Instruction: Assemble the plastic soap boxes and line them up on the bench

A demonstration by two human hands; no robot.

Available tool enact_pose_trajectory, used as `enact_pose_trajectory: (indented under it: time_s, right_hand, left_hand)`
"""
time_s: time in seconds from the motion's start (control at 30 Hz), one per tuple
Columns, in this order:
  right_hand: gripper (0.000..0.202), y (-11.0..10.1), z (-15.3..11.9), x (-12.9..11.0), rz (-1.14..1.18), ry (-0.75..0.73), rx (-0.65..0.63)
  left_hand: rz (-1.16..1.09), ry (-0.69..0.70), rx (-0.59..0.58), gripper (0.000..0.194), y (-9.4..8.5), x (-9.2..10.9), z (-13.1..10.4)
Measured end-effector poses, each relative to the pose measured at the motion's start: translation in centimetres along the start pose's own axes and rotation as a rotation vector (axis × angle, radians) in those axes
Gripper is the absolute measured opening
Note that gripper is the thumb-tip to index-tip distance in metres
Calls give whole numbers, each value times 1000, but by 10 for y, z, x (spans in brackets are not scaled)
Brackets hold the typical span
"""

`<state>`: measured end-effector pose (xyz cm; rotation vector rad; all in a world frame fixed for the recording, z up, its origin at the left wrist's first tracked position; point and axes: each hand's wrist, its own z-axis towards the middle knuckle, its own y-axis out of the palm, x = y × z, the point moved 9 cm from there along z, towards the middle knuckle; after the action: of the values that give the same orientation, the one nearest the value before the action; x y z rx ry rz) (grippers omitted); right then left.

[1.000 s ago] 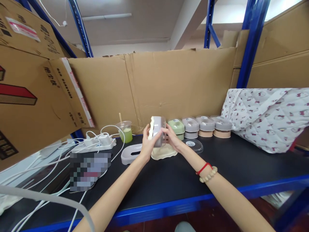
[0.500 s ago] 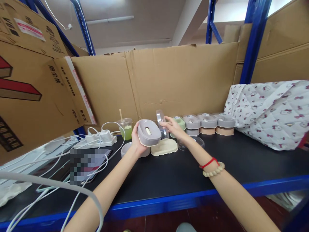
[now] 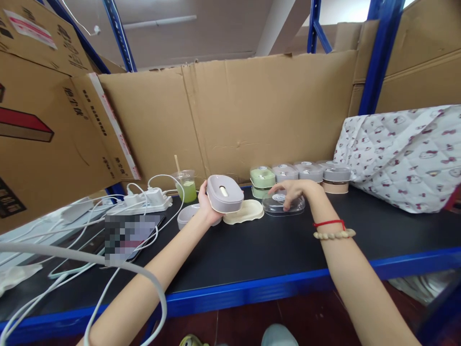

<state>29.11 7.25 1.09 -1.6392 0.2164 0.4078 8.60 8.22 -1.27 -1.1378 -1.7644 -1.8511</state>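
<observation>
My left hand (image 3: pixel 208 207) holds up a greyish-purple oval box part (image 3: pixel 226 193), tilted, with a small pale piece in the slot of its top. Arched over a clear plastic cover (image 3: pixel 277 206) with a round sticker, my right hand (image 3: pixel 292 190) has its fingers apart. Its fingertips are at the cover, which lies flat on the black shelf. Between the hands sits a cream-coloured shallow tray (image 3: pixel 245 212) with a wavy rim. A greyish-purple oval base (image 3: pixel 185 215) is partly hidden behind my left hand and wrist.
Behind stand a green box (image 3: pixel 262 177) and several grey-topped boxes (image 3: pixel 309 170). At left are a cup of green drink (image 3: pixel 187 187), a power strip (image 3: pixel 144 202), loose white cables (image 3: pixel 158 276) and a dark tablet (image 3: pixel 133 235). A patterned white bag (image 3: pixel 399 158) lies right.
My right hand has moved right and down, bringing the upright clear cover from beside the purple part to the spot where another clear cover lay. My left hand still holds the purple part.
</observation>
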Motion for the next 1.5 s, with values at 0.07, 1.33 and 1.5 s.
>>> enact_pose_trajectory:
  time_s: [0.07, 1.33, 1.5]
  right_hand:
    - [60, 6, 5, -8, -5, -63, -47]
    - [48, 47, 29, -179, 361, -722, 319]
    - [31, 75, 54, -204, 251, -710, 58]
  left_hand:
    - [-41, 11, 13, 49, 0, 2, 0]
    - [-116, 796, 65, 58, -39, 134, -7]
    - [-143, 763, 26, 65, -32, 130, -10]
